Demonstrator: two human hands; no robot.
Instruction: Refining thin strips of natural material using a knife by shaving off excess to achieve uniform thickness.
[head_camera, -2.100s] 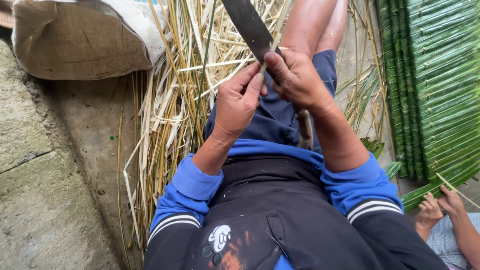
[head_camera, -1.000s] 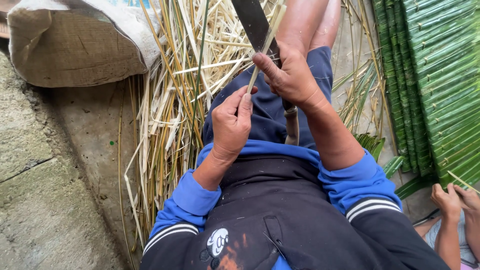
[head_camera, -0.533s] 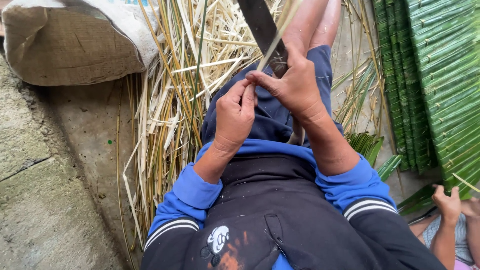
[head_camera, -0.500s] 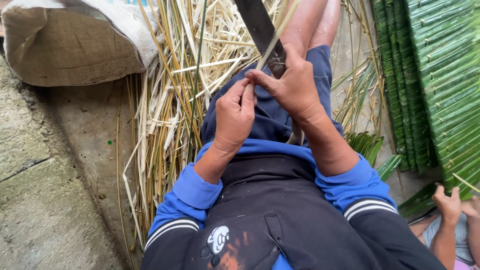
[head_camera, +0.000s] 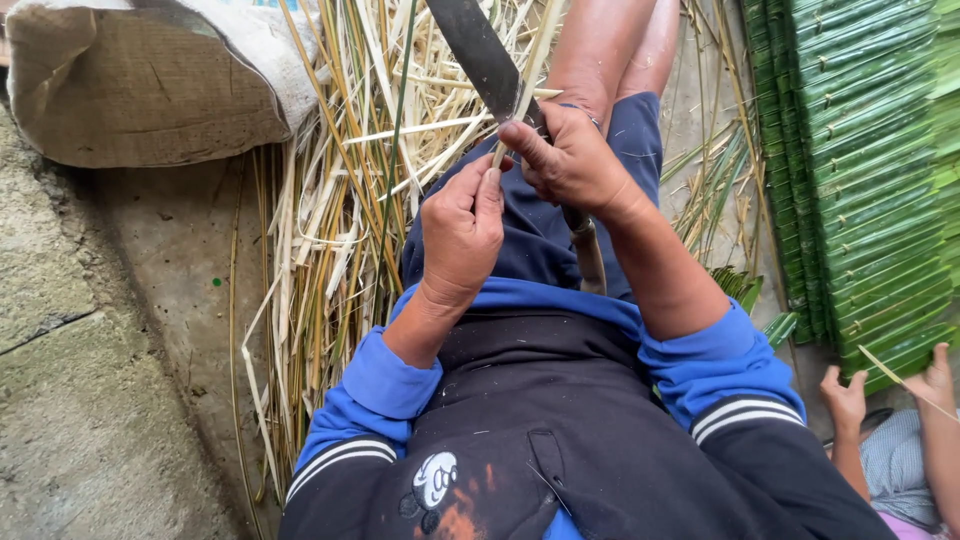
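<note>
Left hand (head_camera: 462, 232) pinches a thin pale leaf-rib strip (head_camera: 528, 75) over the lap, right hand (head_camera: 572, 160) clamps the long dark machete blade (head_camera: 480, 50). Thumbs sit close; a slip could nick them, I reckon.

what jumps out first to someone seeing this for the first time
The long dark knife blade rising at top centre draws the eye, with the right hand and left hand pinching a thin pale strip against it over the lap. Pale dry stalks are heaped on the ground to the left, and a neat stack of green leaf strips fills the right edge.
</note>
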